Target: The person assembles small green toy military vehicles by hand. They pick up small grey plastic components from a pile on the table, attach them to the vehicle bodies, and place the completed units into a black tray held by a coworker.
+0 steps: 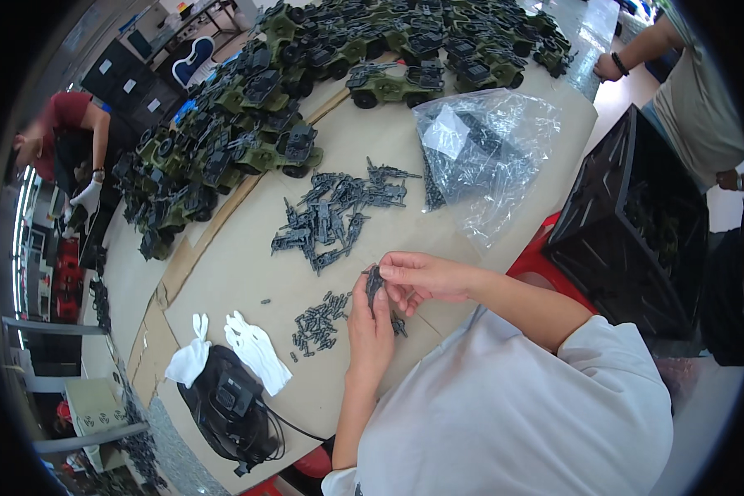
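A small dark grey plastic toy part (374, 283) sits between my two hands. My left hand (369, 326) is closed round its lower side. At its upper end, the fingertips of my right hand (417, 277) pinch it. Just beyond my hands lies a pile of dark grey toy gun pieces (326, 217). A heap of tiny grey pegs (316, 325) is on the table left of my left hand. A few more dark pieces (398, 325) show partly under my right hand.
Many green toy vehicles (397, 83) crowd the table's far side and left. A clear plastic bag (496, 157) holds dark parts. White gloves (256, 351) lie by a black bag-like thing with a cable (227, 405). A black crate (628, 240) stands right; other people work nearby.
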{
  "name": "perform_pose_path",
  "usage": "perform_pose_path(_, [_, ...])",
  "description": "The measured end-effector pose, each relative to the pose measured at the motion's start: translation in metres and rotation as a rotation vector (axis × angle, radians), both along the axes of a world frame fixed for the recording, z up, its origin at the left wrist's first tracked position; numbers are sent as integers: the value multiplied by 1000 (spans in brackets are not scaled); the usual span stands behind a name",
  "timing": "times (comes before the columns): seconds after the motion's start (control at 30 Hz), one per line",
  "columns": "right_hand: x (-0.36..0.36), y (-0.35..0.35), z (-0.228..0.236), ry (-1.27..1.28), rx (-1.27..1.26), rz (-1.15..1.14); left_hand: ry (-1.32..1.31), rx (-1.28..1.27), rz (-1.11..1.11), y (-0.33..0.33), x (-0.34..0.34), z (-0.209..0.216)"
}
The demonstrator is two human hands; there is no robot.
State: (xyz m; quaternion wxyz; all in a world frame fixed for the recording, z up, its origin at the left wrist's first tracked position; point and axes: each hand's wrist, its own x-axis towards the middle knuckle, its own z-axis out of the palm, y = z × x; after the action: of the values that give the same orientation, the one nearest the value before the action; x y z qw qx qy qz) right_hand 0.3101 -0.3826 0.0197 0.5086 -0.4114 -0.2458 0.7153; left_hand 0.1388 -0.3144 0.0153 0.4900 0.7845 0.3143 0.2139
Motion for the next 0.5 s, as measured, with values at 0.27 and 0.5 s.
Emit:
perform_pose_path(0.27, [2, 6, 2, 298, -16, 127, -91, -248, -51, 1, 1, -9])
perform_pose_path(0.5, [2, 5, 3, 448, -29, 158, -51, -203, -32, -9, 6, 18])
